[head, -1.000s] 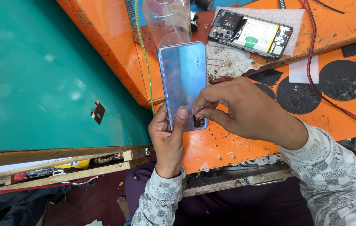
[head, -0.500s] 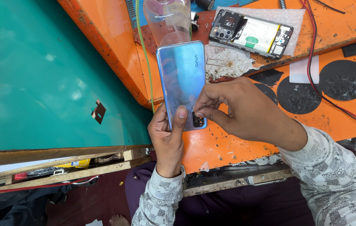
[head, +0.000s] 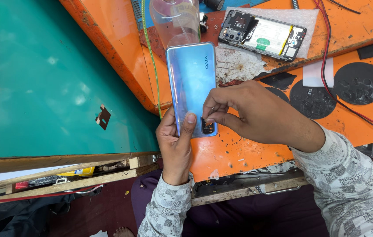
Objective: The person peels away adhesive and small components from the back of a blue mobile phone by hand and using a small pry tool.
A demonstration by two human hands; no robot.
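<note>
The left hand (head: 175, 142) grips a pale blue phone back cover (head: 192, 83) from beneath, thumb pressed on its near end, holding it above the orange workbench (head: 239, 153). The right hand (head: 250, 112) pinches with its fingertips at the cover's camera cutout (head: 207, 126) near the right corner. Farther off, an opened phone (head: 263, 35) lies on bubble wrap, with a clear plastic bottle (head: 175, 19) to its left.

White-and-green rectangular label (head: 263, 40) on the opened phone (head: 262, 35) atop bubble wrap (head: 309, 19), upper bench.
</note>
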